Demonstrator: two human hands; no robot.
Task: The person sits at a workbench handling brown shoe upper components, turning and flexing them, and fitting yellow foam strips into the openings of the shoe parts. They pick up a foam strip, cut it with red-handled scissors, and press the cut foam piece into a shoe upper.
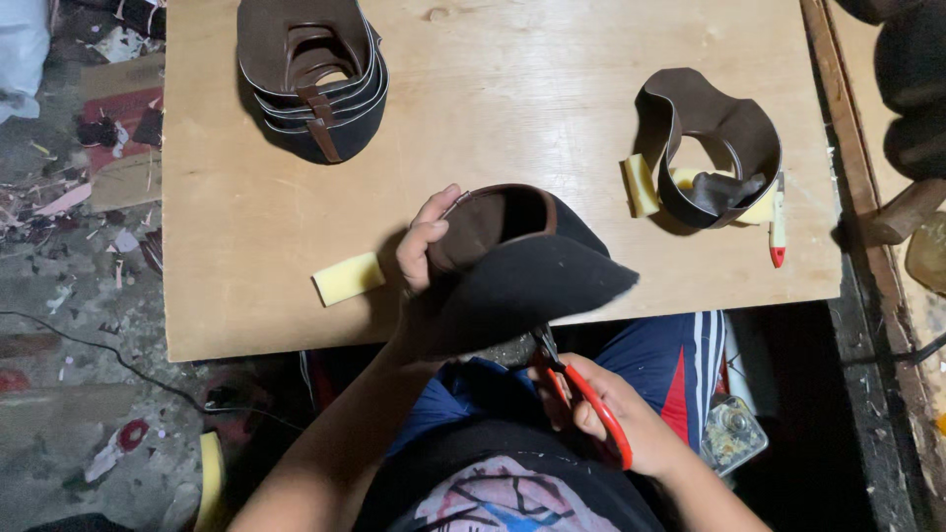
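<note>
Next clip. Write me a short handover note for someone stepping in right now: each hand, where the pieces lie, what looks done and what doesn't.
Left hand: grip on the dark shoe upper, held over the board's near edge.
Right hand: grip on red-handled pliers, their tip at the upper's underside.
Wooden board: stack of uppers far left, one loose brown upper right with a red-tipped pen, yellow foam block near the left hand.
Done: cannot tell. Left: the held upper is in work.

Plywood tabletop (493, 108) w/ stacked shoe uppers (313, 79), loose upper (711, 138), foam blocks (347, 278), pen (777, 229).
</note>
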